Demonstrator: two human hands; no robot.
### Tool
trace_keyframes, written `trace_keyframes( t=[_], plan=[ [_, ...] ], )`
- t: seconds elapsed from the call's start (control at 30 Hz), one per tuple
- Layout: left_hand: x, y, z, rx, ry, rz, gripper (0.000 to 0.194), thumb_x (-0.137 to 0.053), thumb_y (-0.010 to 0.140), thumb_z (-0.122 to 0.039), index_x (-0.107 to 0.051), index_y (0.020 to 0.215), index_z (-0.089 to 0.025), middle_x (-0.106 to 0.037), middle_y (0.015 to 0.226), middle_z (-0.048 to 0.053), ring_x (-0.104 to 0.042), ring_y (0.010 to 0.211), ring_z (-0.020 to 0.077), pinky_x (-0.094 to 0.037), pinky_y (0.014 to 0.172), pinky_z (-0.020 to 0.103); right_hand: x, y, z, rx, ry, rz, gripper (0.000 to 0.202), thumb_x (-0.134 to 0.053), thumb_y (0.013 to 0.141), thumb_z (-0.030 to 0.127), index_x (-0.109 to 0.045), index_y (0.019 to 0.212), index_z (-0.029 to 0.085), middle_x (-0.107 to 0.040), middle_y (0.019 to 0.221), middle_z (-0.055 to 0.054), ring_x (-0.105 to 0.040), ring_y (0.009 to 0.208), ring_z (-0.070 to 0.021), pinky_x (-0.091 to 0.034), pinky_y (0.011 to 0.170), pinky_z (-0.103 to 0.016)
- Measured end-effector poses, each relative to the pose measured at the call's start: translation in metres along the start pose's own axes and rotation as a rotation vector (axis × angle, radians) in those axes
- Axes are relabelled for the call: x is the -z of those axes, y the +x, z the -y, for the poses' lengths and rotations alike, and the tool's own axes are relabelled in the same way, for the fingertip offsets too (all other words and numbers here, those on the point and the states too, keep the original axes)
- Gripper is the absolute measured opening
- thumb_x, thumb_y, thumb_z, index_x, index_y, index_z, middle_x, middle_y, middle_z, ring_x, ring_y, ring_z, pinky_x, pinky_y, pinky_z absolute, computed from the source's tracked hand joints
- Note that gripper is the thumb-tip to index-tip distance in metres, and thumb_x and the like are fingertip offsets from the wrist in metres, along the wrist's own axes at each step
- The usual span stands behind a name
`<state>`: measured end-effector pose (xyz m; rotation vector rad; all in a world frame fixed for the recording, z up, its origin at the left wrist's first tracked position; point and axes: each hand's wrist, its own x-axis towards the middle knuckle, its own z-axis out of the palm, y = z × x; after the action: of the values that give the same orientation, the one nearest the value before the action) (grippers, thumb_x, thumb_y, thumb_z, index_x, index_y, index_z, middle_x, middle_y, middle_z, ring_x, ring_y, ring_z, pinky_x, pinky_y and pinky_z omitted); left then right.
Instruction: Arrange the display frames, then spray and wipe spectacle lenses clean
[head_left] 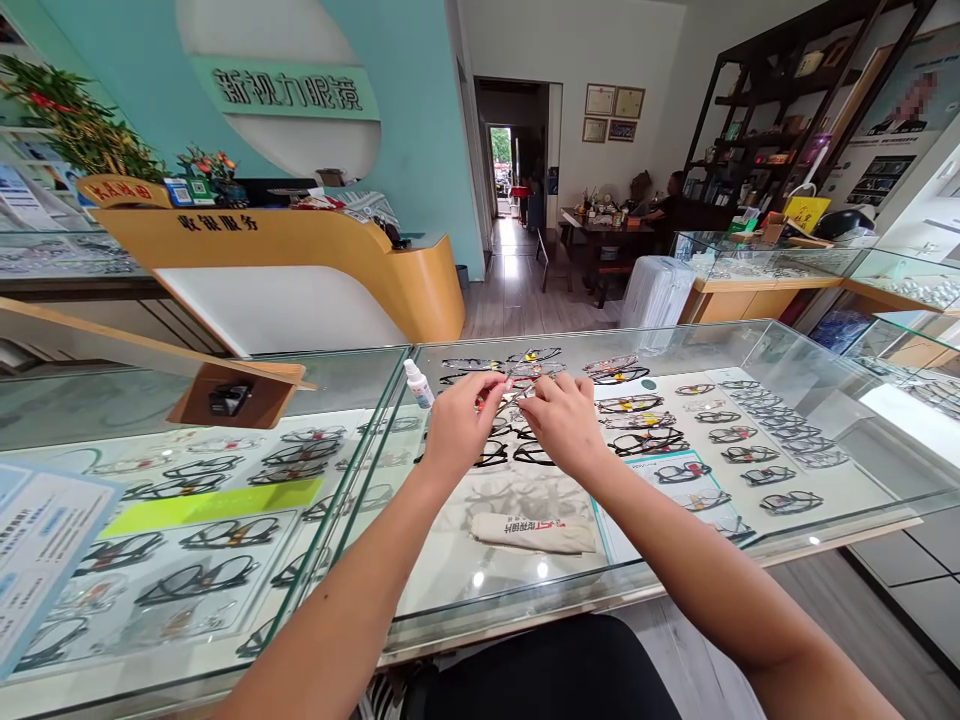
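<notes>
Both hands meet above a glass display case point(525, 590), near its far side. My left hand point(463, 420) has its fingers closed on a thin pair of glasses point(517, 394). On the other side of it, my right hand point(564, 420) pinches the same pair, whose outline blends with the frames behind. A small white spray bottle point(418, 385) stands upright on the glass, left of my left hand. Nearer to me lies a rolled beige cloth pouch point(531, 533) with printed letters. Rows of eyeglass frames point(649, 441) show around and beyond my hands.
To the left are another glass case point(187, 590), a wooden stand point(247, 395) and a blue-white card point(49, 550). A yellow counter point(427, 280) stands behind. A wrapped suitcase point(656, 292) is beyond the case. A person sits at the far table point(611, 228).
</notes>
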<state>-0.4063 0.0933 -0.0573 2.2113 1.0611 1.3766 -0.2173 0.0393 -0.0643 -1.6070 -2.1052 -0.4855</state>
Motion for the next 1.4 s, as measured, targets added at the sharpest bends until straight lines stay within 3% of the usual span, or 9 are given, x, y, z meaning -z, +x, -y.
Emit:
trace_keyframes(
  t=[0.23, 0.5, 0.73, 0.83, 0.97, 1.2, 1.4],
  plan=[
    [0.007, 0.014, 0.014, 0.293, -0.329, -0.175, 0.051, -0.079, 0.091, -0.049, -0.070, 0.132, -0.021, -0.081, 0.096, 0.005, -0.075, 0.084, 0.0219, -0.060, 0.083, 0.036, 0.002, 0.002, -0.008, 0.072, 0.067, 0.004, 0.022, -0.066, 0.113, 0.030, -0.085, 0.105, 0.024, -0.079, 0.122, -0.011, -0.053, 0.113, -0.0305, -0.033, 0.096, -0.046],
    [0.006, 0.019, 0.019, 0.361, -0.417, -0.290, 0.054, -0.081, 0.086, -0.048, -0.061, 0.128, -0.021, -0.078, 0.092, 0.004, -0.076, 0.079, 0.0191, -0.062, 0.084, 0.036, 0.000, 0.002, -0.009, 0.104, 0.191, 0.001, 0.023, -0.061, 0.115, 0.026, -0.082, 0.107, 0.019, -0.085, 0.119, -0.009, -0.058, 0.113, -0.0282, -0.034, 0.102, -0.047],
    [0.007, 0.013, 0.015, 0.215, -0.244, -0.217, 0.030, -0.066, 0.100, -0.044, -0.074, 0.119, -0.022, -0.081, 0.098, 0.006, -0.076, 0.085, 0.0207, -0.062, 0.084, 0.035, 0.000, -0.001, -0.012, 0.040, 0.236, -0.025, 0.015, -0.068, 0.109, 0.025, -0.082, 0.108, 0.023, -0.084, 0.135, -0.009, -0.059, 0.130, -0.0336, -0.037, 0.109, -0.052],
    [0.013, 0.010, 0.013, 0.044, 0.006, -0.206, 0.026, -0.057, 0.105, -0.034, -0.080, 0.106, -0.022, -0.081, 0.101, 0.007, -0.073, 0.088, 0.0215, -0.058, 0.082, 0.035, 0.000, -0.001, -0.011, 0.028, 0.246, -0.040, 0.014, -0.069, 0.108, 0.024, -0.083, 0.108, 0.024, -0.082, 0.140, -0.010, -0.058, 0.139, -0.0355, -0.038, 0.114, -0.055],
    [0.019, 0.009, 0.013, -0.166, 0.228, -0.229, 0.026, -0.052, 0.100, -0.017, -0.077, 0.096, -0.022, -0.077, 0.097, 0.007, -0.071, 0.087, 0.0221, -0.053, 0.080, 0.036, 0.000, -0.001, -0.011, 0.031, 0.255, -0.047, 0.016, -0.067, 0.108, 0.022, -0.083, 0.107, 0.024, -0.080, 0.146, -0.011, -0.056, 0.147, -0.0369, -0.039, 0.119, -0.058],
    [0.020, 0.011, 0.012, -0.227, 0.302, -0.263, 0.022, -0.052, 0.096, -0.011, -0.071, 0.091, -0.022, -0.066, 0.097, 0.008, -0.067, 0.091, 0.0246, -0.051, 0.079, 0.038, -0.002, -0.002, -0.014, 0.035, 0.239, -0.056, 0.015, -0.067, 0.107, 0.023, -0.082, 0.104, 0.021, -0.068, 0.165, -0.015, -0.047, 0.161, -0.0422, -0.042, 0.123, -0.065],
    [0.019, 0.009, 0.009, -0.275, 0.262, -0.276, 0.022, -0.051, 0.097, -0.010, -0.069, 0.097, -0.023, -0.066, 0.102, 0.009, -0.067, 0.097, 0.0261, -0.054, 0.086, 0.041, -0.004, -0.003, -0.015, -0.018, 0.285, -0.099, 0.014, -0.071, 0.105, 0.026, -0.082, 0.100, 0.020, -0.048, 0.181, -0.019, -0.028, 0.173, -0.0492, -0.037, 0.124, -0.076]
  ],
)
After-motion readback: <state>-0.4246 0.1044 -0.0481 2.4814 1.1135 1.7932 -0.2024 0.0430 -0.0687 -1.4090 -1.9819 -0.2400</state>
